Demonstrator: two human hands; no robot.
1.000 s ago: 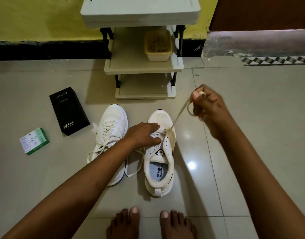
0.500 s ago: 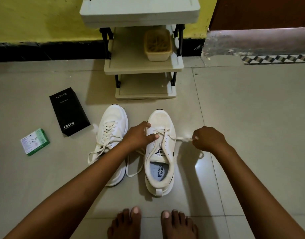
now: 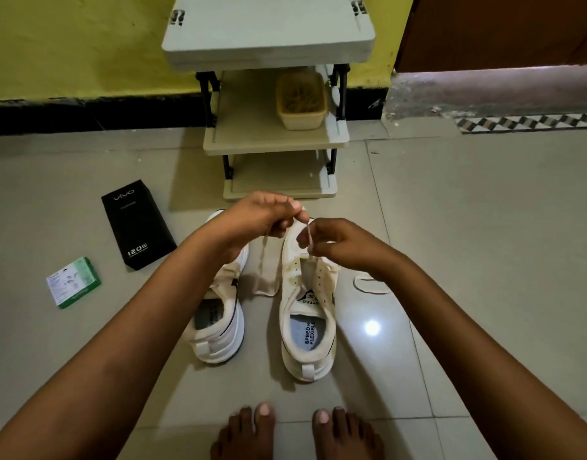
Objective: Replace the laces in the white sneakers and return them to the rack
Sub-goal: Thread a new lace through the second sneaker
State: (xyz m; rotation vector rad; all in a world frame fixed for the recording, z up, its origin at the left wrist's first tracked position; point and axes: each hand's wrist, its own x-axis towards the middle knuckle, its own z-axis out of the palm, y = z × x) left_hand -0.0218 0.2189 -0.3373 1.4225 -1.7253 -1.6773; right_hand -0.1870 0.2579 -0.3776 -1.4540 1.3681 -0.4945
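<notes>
Two white sneakers stand on the floor, toes toward the rack (image 3: pixel 275 141). The right sneaker (image 3: pixel 307 313) has a cream lace (image 3: pixel 308 235) rising from its upper eyelets. My left hand (image 3: pixel 262 215) pinches that lace above the toe. My right hand (image 3: pixel 338 245) pinches the same lace lower, just over the tongue. A slack loop of lace (image 3: pixel 265 280) hangs between the shoes, and another loop (image 3: pixel 368 285) lies on the floor at the right. My left forearm hides much of the left sneaker (image 3: pixel 222 323).
A black phone box (image 3: pixel 137 224) and a small green-and-white carton (image 3: pixel 74 282) lie on the tiles at the left. A beige tub (image 3: pixel 300 101) sits on the rack's middle shelf. My bare feet (image 3: pixel 295 429) are at the bottom edge.
Both hands came together above the right sneaker's toe. My left hand left the eyelets and took the lace; my right hand moved in from the right side. The view moved closer.
</notes>
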